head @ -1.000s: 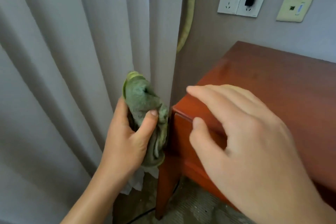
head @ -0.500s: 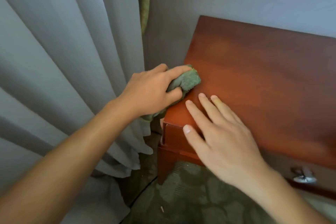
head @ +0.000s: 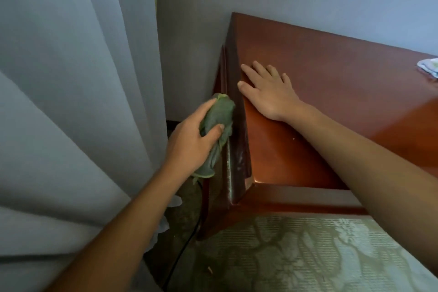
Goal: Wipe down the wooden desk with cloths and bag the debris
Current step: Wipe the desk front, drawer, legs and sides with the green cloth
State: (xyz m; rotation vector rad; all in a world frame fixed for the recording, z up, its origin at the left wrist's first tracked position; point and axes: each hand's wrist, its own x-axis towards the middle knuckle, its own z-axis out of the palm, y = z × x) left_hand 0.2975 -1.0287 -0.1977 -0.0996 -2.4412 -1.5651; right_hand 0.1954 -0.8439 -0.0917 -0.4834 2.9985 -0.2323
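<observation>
While the right hand [head: 269, 92] lies flat with fingers straight on the wooden desk [head: 331, 92] top near its left edge, the left hand [head: 192, 142] grips a bunched green cloth [head: 216, 125], pressed against the desk's dusty side panel beside the grey curtain [head: 71, 78].

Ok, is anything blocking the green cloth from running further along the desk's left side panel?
Nothing visible does. The left hand presses the green cloth against the side panel; the curtain hangs apart to the left, and the right hand rests on top.
</observation>
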